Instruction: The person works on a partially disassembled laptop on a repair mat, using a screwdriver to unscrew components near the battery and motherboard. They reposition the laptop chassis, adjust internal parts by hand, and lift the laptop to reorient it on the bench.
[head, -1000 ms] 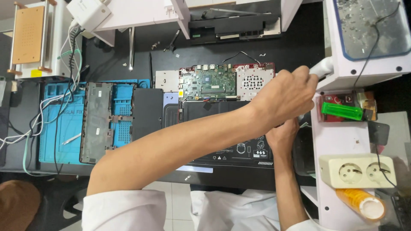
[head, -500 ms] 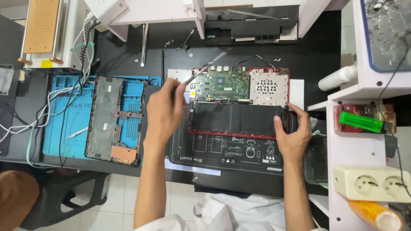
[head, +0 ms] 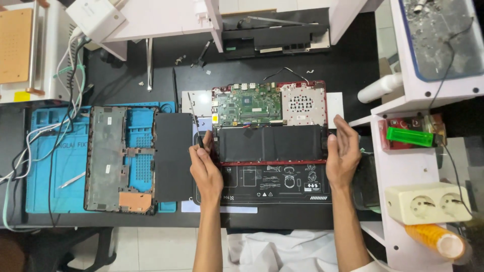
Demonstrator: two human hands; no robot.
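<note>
Left hand [head: 204, 163] is clamped on a thin screwdriver [head: 195, 121], shaft pointing up along the left edge of the opened laptop [head: 269, 123]. Right hand [head: 344, 151] is open and holds nothing, palm turned in at the laptop's right edge, just beside the battery [head: 271, 143]. Step looks like screw or battery work on the exposed base; next move probably needs the tip seated square on a fastener, right hand steadying the chassis. Laptop lies between the hands; removed bottom cover [head: 118, 158] sits on the blue mat [head: 48, 168], left.
</note>
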